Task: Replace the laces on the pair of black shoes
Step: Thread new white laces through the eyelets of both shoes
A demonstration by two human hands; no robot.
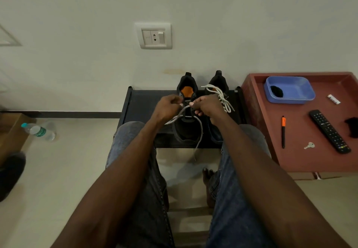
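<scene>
Two black shoes stand side by side on a low black stand against the wall. The left shoe has an orange insole and a grey-white lace partly threaded through it, with loose ends trailing over its toe and the stand's front edge. My left hand pinches one end of this lace above the shoe's eyelets. My right hand grips the lace on the other side of the tongue. The right shoe is fully laced in white and tied; my right hand and arm hide much of it.
A red-brown table to the right holds a blue tub, an orange-capped pen, a remote and a key. A water bottle lies on the floor at left. My jeans-clad knees flank the stand.
</scene>
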